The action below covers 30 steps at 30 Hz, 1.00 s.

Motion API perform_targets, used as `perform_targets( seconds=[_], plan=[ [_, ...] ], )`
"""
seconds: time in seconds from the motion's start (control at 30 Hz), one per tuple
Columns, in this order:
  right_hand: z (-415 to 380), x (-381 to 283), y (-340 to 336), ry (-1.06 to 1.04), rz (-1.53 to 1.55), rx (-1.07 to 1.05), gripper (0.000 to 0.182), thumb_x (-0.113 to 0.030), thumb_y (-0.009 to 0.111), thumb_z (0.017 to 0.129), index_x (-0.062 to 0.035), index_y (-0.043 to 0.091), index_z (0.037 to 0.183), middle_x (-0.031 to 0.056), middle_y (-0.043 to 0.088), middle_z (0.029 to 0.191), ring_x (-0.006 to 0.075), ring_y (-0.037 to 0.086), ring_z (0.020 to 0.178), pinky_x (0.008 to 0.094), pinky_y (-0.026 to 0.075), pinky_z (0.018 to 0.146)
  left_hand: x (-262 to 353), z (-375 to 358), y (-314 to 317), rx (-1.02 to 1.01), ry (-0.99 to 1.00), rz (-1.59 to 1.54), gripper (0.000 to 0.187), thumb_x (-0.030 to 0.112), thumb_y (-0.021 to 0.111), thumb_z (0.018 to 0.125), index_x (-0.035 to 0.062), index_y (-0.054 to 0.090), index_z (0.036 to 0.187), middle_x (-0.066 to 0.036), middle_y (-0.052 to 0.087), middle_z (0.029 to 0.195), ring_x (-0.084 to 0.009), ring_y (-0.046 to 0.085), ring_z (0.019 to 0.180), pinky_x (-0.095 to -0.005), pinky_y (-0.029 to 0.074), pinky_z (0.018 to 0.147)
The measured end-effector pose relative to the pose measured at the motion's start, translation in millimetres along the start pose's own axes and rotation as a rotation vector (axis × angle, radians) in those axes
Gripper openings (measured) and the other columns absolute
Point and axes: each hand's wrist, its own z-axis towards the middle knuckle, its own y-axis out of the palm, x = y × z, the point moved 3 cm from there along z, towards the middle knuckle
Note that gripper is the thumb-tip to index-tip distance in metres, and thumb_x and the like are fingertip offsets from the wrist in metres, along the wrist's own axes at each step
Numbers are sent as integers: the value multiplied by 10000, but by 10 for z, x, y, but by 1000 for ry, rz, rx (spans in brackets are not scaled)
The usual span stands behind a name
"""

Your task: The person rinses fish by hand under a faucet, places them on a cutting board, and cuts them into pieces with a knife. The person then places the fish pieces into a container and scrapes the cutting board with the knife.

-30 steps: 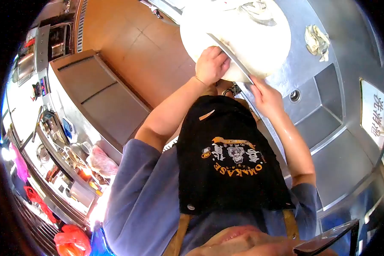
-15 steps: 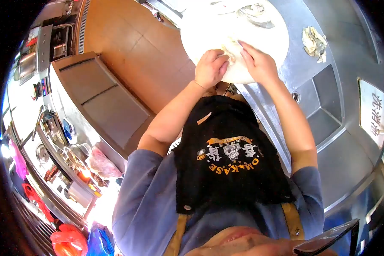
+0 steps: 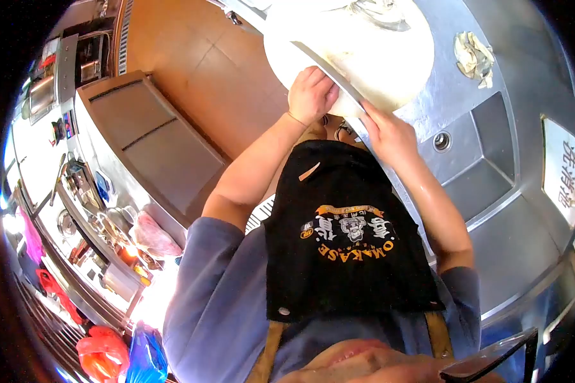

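A long knife lies slantwise over the near-left part of a round white board. Its handle end is in my right hand, whose fingers are closed round it at the board's near edge. On the other side of the blade, my left hand is closed, with its fingers bent close to the knife. What those fingers hold, if anything, is hidden by the hand and the glare. Pale, crumpled material lies at the far side of the board.
A crumpled cloth lies on the metal counter to the right. Nearer is a steel sink with a drain. A metal cabinet stands at the left above the brown tiled floor. Shelves with bags are at the far left.
The knife is now in my right hand, which has moved down towards the board's near edge. Both hands were together over pale material; my left hand remains close to its former place.
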Motion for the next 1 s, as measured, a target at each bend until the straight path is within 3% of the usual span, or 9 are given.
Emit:
perform_targets(
  seconds=[0.07,0.23,0.27,0.47,0.63,0.7,0.77,0.93,1.0],
  plan=[
    [153,-30,19,11,9,-18,342,-246,550,967,-151,589,1293,149,691,1030,358,669,865,432,535,726,15,-5,-1,15,5,-11,181,88,705,701,72,681,880,-67,619,908,-280,596,879,-382,504,766],
    [-233,170,-2,-16,-4,18,368,-237,550,963,-183,566,1327,165,692,970,365,668,855,436,534,709,-9,-27,8,-3,-18,-59,158,91,706,698,81,684,855,-59,619,895,-280,592,878,-387,502,781],
    [-348,250,19,0,-10,-3,385,-238,562,947,-227,553,1331,159,687,934,365,672,799,483,529,677,32,-27,-9,-39,-35,-56,152,97,706,697,85,684,847,-60,616,890,-274,589,881,-381,499,788],
    [660,-31,201,-52,-39,-65,341,-327,509,968,-200,604,1269,162,690,864,355,666,785,482,521,658,116,-134,58,-2,-56,-68,157,114,703,692,104,680,846,-47,624,923,-256,585,897,-374,490,789],
    [1104,-3,-16,-151,-99,53,311,-306,535,969,-169,651,1222,138,700,979,343,669,869,420,530,747,145,-178,41,55,-35,-83,181,111,710,720,110,682,899,-52,627,968,-261,588,893,-373,484,801],
    [821,100,-115,-146,-60,123,309,-282,545,966,-162,647,1232,148,697,1012,339,674,900,401,534,777,158,-209,48,43,-30,-85,196,117,717,737,110,683,930,-56,628,986,-271,595,900,-377,484,806],
    [477,212,-208,-160,66,215,307,-305,551,956,-195,648,1226,131,703,906,313,681,863,412,538,731,170,-249,54,81,-94,-59,202,121,716,747,102,682,945,-58,626,988,-276,603,917,-378,483,809],
    [-378,201,-331,-109,2,82,336,-289,551,959,-194,599,1278,121,689,944,330,678,832,418,534,696,167,-238,69,98,-60,-23,195,133,721,745,84,682,931,-63,632,989,-274,609,928,-376,480,807],
    [-596,264,-316,-15,-126,-108,362,-284,558,957,-207,565,1310,119,668,887,339,663,747,452,517,626,181,-231,72,76,-33,8,195,136,721,739,81,682,923,-63,635,987,-271,609,929,-375,479,804]
  ],
)
